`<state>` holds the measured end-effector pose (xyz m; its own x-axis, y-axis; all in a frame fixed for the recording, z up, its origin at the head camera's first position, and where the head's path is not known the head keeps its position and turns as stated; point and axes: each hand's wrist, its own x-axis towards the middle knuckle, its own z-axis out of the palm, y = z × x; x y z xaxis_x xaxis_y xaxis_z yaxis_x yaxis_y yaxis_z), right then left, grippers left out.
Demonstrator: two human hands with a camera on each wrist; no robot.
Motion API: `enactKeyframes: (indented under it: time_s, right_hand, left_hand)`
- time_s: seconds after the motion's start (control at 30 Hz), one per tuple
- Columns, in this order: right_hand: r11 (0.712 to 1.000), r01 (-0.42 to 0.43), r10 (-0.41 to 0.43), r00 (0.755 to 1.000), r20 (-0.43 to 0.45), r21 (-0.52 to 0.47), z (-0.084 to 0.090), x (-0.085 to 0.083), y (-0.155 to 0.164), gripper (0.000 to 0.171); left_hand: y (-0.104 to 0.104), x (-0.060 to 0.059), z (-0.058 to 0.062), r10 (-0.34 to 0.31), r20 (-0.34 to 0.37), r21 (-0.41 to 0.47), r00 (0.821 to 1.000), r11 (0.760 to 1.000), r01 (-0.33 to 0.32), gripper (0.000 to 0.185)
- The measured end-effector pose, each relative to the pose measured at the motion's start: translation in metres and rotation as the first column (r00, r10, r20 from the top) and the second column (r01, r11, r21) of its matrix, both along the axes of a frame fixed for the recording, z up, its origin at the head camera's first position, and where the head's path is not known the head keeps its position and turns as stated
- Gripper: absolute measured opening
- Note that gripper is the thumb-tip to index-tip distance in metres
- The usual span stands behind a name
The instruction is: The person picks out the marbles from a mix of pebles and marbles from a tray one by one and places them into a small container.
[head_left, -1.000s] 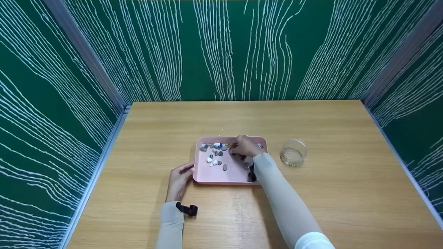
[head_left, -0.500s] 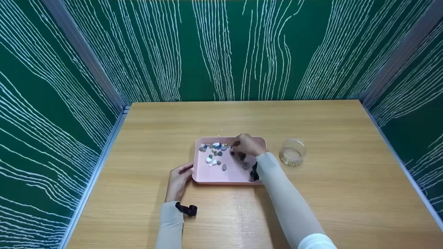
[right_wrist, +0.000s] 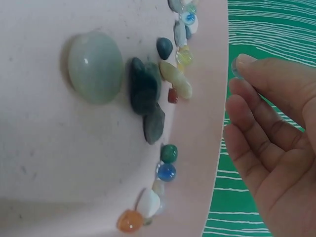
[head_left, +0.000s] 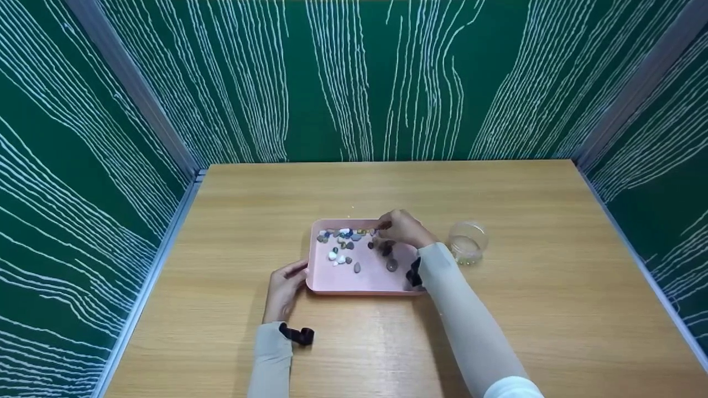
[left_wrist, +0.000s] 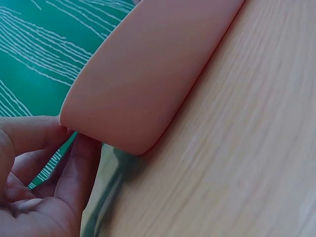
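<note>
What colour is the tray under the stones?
The tray is pink, seen best in the head view.

Green walls (head_left: 301, 110) streaked with wavy white lines (head_left: 338, 66) enclose a wood-grained bench (head_left: 232, 221) on three sides; grey posts (head_left: 135, 83) mark the back corners. Light, apparently from above, glosses the wood.

The tray (left_wrist: 133, 74) looks smooth plastic, the blue marble (right_wrist: 167, 173) glossy glass.

no text, label, brand, number or sign can be read anywhere.
</note>
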<state>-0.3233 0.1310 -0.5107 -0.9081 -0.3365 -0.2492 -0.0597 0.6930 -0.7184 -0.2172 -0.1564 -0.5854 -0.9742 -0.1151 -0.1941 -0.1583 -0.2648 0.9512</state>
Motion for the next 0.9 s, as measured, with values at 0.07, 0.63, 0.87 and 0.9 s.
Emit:
enactKeyframes:
  time_s: [0.07,0.63,0.87,0.9]
  right_hand:
    - [1.0,-0.01,0.01,0.999,-0.034,-0.002,0.0,0.0,0.003,0.021]
    - [0.998,0.04,-0.041,0.999,-0.019,-0.038,0.012,0.007,0.035,0.024]
    - [0.996,0.048,-0.048,0.999,-0.003,-0.079,0.015,0.009,0.047,0.026]
    - [0.995,0.048,-0.048,0.999,0.0,-0.085,0.016,0.009,0.049,0.026]
  left_hand:
    - [0.0,0.0,0.0,0.008,0.004,-0.004,1.0,1.0,-0.008,0.037]
    - [0.0,0.0,0.001,0.01,0.007,-0.017,1.0,1.0,-0.01,0.038]
    - [0.002,0.0,0.003,0.043,0.031,-0.014,0.999,0.999,-0.043,0.038]
    - [0.002,0.0,0.002,0.041,0.027,-0.017,0.999,0.999,-0.041,0.038]
